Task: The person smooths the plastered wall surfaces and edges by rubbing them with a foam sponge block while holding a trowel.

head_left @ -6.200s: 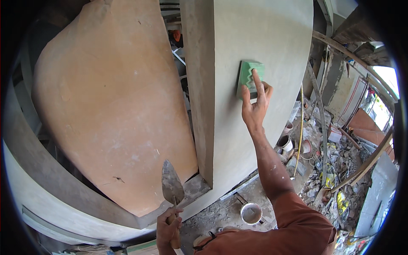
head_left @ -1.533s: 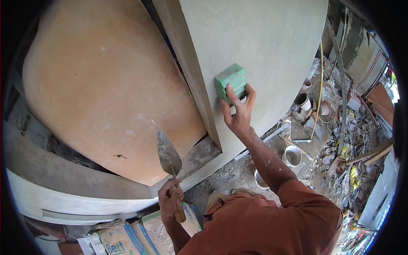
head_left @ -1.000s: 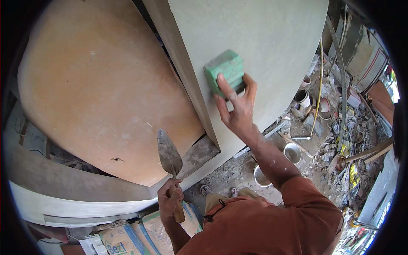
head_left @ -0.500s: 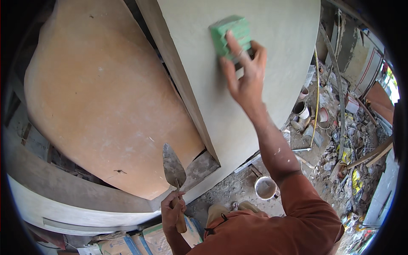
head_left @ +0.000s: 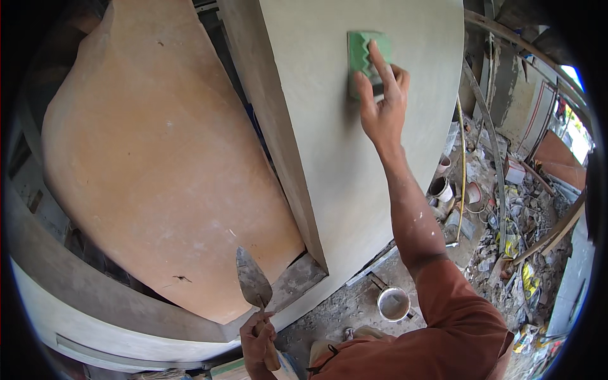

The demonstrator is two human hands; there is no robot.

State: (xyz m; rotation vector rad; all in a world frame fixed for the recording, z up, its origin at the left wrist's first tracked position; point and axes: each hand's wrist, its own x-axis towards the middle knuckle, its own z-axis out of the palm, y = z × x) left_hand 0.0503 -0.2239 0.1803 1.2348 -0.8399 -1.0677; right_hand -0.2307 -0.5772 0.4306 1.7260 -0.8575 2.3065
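Observation:
My right hand [head_left: 384,111] reaches far up and grips a green float [head_left: 361,56] with a zigzag edge on its upper piece. The float rests against the smooth grey plastered wall [head_left: 329,145]. Low in the view, my left hand [head_left: 257,339] is closed round the wooden handle of a pointing trowel [head_left: 254,278]. Its grey, mortar-stained blade points upward, in front of a large tan board [head_left: 164,164]. The palm side of my right hand is hidden.
A saucepan [head_left: 394,304] with greyish contents stands on the dirty floor below the wall. To the right lie rubble and litter [head_left: 525,221], a dark-mouthed bucket [head_left: 441,189] and a yellow pole [head_left: 463,171]. A curved plastered ledge [head_left: 95,278] borders the tan board.
My right hand has slid the float to the right along the wall. The left hand keeps hold of the trowel, a little lower in view. The whole view has shifted slightly.

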